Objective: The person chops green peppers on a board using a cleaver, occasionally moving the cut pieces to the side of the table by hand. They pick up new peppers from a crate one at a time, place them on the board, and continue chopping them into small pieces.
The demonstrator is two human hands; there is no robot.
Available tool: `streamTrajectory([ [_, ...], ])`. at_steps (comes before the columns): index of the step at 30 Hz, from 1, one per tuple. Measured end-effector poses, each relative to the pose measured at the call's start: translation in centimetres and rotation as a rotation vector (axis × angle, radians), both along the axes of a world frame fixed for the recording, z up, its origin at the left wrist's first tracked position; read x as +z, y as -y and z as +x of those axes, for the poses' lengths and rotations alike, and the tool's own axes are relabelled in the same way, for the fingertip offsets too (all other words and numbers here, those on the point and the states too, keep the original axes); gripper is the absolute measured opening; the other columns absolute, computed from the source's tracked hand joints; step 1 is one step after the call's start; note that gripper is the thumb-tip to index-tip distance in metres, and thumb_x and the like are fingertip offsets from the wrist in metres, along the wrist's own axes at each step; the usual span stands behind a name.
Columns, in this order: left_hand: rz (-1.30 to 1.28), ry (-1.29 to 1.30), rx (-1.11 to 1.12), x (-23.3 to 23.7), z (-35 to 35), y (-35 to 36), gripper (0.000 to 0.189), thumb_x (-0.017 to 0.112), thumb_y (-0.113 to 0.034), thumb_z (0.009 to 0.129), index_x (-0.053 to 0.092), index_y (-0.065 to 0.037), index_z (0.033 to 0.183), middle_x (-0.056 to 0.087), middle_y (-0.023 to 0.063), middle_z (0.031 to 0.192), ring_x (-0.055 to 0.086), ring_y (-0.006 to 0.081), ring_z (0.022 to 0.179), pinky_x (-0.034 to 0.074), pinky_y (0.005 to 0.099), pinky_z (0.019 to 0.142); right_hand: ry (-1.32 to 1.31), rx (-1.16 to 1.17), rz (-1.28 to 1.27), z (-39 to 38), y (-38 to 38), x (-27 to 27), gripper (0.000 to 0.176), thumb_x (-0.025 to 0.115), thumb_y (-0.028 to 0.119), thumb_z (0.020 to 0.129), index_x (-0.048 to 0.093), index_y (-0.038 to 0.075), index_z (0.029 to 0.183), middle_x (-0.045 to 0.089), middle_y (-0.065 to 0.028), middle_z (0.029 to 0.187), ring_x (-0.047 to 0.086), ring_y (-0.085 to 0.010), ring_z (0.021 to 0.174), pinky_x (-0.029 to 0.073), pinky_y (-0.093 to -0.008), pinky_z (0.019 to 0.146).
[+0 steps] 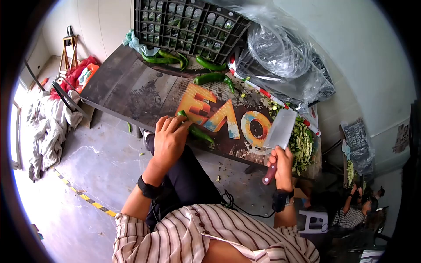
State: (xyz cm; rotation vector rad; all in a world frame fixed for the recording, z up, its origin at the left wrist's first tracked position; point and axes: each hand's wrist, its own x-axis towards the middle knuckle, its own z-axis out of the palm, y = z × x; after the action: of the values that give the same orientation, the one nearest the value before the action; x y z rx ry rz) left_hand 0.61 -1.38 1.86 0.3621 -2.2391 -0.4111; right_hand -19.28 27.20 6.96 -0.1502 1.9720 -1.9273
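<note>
My left hand [170,139] is closed over a green pepper [201,134] near the front edge of the dark printed table [118,90]; part of the pepper shows on either side of the fingers. My right hand [281,163] grips the reddish-brown handle of a cleaver [281,128], its broad blade over the table's right part, beside a pile of sliced green pieces [303,149]. Whole green peppers [211,79] lie farther back, below the black crate.
A black crate [188,26] of bagged greens stands at the back. Clear plastic bags [280,52] lie to its right. Cloth [51,131] is heaped on the floor at left. A white stool [312,221] and another person [351,215] are at lower right.
</note>
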Motion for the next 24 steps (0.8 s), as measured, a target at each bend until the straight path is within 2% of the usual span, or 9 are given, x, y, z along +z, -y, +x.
streamTrajectory([
  [3, 0.029, -0.035, -0.003, 0.2, -0.2, -0.4, 0.033, 0.069, -0.006, 0.075, 0.068, -0.006, 0.108, 0.063, 0.0081, 0.112, 0.058, 0.0287, 0.109, 0.040, 0.0450, 0.101, -0.014, 0.011, 0.008, 1.2, -0.8, 1.5, 0.008, 0.053, 0.011, 0.096, 0.048, 0.005, 0.096, 0.049, -0.0013, 0.072, 0.046, -0.0099, 0.051, 0.043, -0.0283, 0.045],
  [5, 0.056, -0.047, -0.005, 0.3, -0.1, -0.5, 0.032, 0.069, -0.007, 0.075, 0.069, -0.006, 0.108, 0.063, 0.0083, 0.112, 0.057, 0.0293, 0.109, 0.041, 0.0448, 0.101, -0.100, 0.109, -0.019, 1.9, -0.3, 1.7, 0.007, 0.052, 0.009, 0.096, 0.049, 0.003, 0.096, 0.049, -0.0027, 0.072, 0.046, -0.0102, 0.051, 0.043, -0.0282, 0.045],
  [7, 0.008, -0.083, -0.016, 0.1, 0.3, -0.4, 0.031, 0.071, -0.012, 0.076, 0.067, -0.006, 0.106, 0.062, 0.0056, 0.111, 0.056, 0.0253, 0.109, 0.040, 0.0426, 0.101, -0.185, 0.187, 0.005, 2.9, 1.1, 2.3, 0.007, 0.051, 0.006, 0.095, 0.050, 0.000, 0.091, 0.050, -0.0043, 0.069, 0.047, -0.0103, 0.049, 0.042, -0.0276, 0.045],
  [10, 0.018, -0.078, -0.008, -0.1, 0.7, -0.1, 0.029, 0.072, -0.013, 0.078, 0.069, -0.005, 0.106, 0.063, 0.0073, 0.111, 0.057, 0.0285, 0.109, 0.042, 0.0434, 0.099, -0.281, 0.372, 0.101, 3.6, 3.2, 2.3, 0.010, 0.052, 0.010, 0.096, 0.049, 0.002, 0.090, 0.047, -0.0022, 0.068, 0.045, -0.0099, 0.048, 0.042, -0.0269, 0.044],
  [15, 0.082, -0.120, -0.009, -0.9, 0.7, -0.1, 0.032, 0.075, -0.014, 0.075, 0.069, -0.005, 0.105, 0.063, 0.0072, 0.111, 0.057, 0.0284, 0.109, 0.044, 0.0419, 0.097, -0.323, 0.571, 0.107, 5.6, 7.5, 1.8, 0.011, 0.058, 0.010, 0.095, 0.054, 0.000, 0.091, 0.053, -0.0003, 0.064, 0.049, -0.0063, 0.048, 0.040, -0.0233, 0.044],
  [21, 0.161, -0.146, -0.025, -1.4, 0.6, -0.2, 0.032, 0.076, -0.012, 0.075, 0.068, -0.004, 0.105, 0.062, 0.0083, 0.111, 0.056, 0.0297, 0.111, 0.045, 0.0407, 0.097, -0.427, 0.667, 0.112, 7.2, 9.4, 0.5, 0.008, 0.057, 0.007, 0.095, 0.055, 0.000, 0.091, 0.054, -0.0003, 0.063, 0.048, -0.0067, 0.047, 0.038, -0.0243, 0.043],
  [24, 0.184, -0.154, -0.039, -1.5, 0.4, -0.2, 0.031, 0.076, -0.013, 0.074, 0.067, -0.004, 0.103, 0.061, 0.0078, 0.111, 0.056, 0.0291, 0.114, 0.046, 0.0395, 0.098, -0.474, 0.642, 0.124, 7.2, 9.2, 0.1, 0.009, 0.057, 0.007, 0.096, 0.055, -0.001, 0.091, 0.053, -0.0006, 0.061, 0.049, -0.0070, 0.047, 0.038, -0.0248, 0.043],
])
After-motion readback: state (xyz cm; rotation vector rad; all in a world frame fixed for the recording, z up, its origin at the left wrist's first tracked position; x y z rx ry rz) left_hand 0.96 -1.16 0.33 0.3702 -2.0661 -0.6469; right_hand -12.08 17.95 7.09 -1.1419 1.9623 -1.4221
